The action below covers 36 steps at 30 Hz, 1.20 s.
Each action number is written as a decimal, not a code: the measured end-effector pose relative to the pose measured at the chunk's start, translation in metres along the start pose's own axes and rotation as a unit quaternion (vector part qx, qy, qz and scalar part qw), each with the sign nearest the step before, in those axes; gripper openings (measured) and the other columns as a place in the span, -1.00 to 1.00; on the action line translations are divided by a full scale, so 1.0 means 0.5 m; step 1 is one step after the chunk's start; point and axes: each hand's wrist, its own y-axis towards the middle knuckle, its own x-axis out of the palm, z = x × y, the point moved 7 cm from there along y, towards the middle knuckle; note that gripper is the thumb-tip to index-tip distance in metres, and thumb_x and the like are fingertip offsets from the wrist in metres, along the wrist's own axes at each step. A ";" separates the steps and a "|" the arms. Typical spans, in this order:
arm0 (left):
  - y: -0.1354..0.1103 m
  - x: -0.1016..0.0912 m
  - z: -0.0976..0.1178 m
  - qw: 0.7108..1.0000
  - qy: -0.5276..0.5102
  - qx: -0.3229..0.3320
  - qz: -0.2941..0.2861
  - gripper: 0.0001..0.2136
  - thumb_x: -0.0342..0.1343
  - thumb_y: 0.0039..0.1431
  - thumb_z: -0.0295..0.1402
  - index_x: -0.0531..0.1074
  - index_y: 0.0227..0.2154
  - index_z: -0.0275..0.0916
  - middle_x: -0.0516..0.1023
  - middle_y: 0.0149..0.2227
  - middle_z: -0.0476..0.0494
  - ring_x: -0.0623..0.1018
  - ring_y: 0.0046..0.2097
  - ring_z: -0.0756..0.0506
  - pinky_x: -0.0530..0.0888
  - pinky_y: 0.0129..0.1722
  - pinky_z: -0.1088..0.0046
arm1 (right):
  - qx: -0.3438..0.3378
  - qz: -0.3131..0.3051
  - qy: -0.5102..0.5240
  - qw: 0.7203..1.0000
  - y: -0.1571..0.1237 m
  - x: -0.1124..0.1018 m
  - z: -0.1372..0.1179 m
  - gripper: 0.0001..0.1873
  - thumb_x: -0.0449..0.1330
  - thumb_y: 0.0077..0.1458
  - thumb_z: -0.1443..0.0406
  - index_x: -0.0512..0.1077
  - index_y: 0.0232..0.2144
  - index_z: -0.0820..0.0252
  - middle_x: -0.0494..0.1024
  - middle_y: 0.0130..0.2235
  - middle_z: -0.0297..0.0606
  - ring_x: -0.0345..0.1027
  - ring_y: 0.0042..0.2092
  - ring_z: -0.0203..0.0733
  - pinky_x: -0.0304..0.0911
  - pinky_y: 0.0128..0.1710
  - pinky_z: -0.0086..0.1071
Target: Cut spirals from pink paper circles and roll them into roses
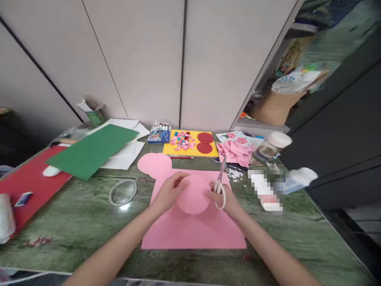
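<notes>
A round pink paper disc (193, 196) is held up between my two hands, above a large sheet of pink paper (196, 234). My left hand (174, 188) pinches its upper left edge between thumb and fingers. On the other side, my right hand (224, 198) grips the disc's right edge and also carries a pair of white-handled scissors (220, 184), blades pointing up and away from me. More pink paper circles (154, 163) overlap at the sheet's upper left corner.
Pink paper scraps (236, 151) and white bits (235, 174) lie at the back right. Yellow paper (168, 150) bears small coloured pieces and red circles (204, 147). A clear ring-shaped lid (110, 196), green sheet (95, 147) and red sheet (32, 178) are left; jars (275, 145) stand right.
</notes>
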 end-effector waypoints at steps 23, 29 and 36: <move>-0.012 -0.046 -0.060 0.984 -0.008 0.009 0.176 -0.67 0.05 0.01 -0.25 0.26 -0.15 -0.23 0.40 -0.15 -0.13 0.40 -0.11 -0.10 0.34 -0.14 0.37 | 0.025 -0.075 0.043 0.996 -0.025 0.040 0.022 -0.51 -0.11 0.14 0.02 0.33 -0.56 0.27 0.20 -0.62 -0.40 0.12 -0.54 -0.37 0.02 -0.52 -0.46; -0.016 -0.042 -0.055 0.987 -0.020 0.023 0.161 -0.64 0.04 0.02 -0.27 0.22 -0.10 -0.22 0.37 -0.10 -0.14 0.38 -0.06 -0.11 0.32 -0.09 0.36 | 0.048 -0.109 0.024 0.993 -0.027 0.044 0.036 -0.45 -0.13 0.14 -0.01 0.36 -0.57 0.29 0.25 -0.63 -0.38 0.16 -0.54 -0.36 0.04 -0.52 -0.47; -0.019 -0.032 -0.051 0.990 -0.058 0.024 0.126 -0.66 0.04 0.03 -0.31 0.22 -0.09 -0.20 0.35 -0.10 -0.11 0.36 -0.07 -0.10 0.32 -0.11 0.38 | 0.057 -0.190 -0.046 0.979 -0.039 0.027 0.040 -0.42 -0.17 0.16 0.00 0.43 -0.50 0.30 0.26 -0.63 -0.37 0.18 -0.55 -0.36 0.07 -0.53 -0.48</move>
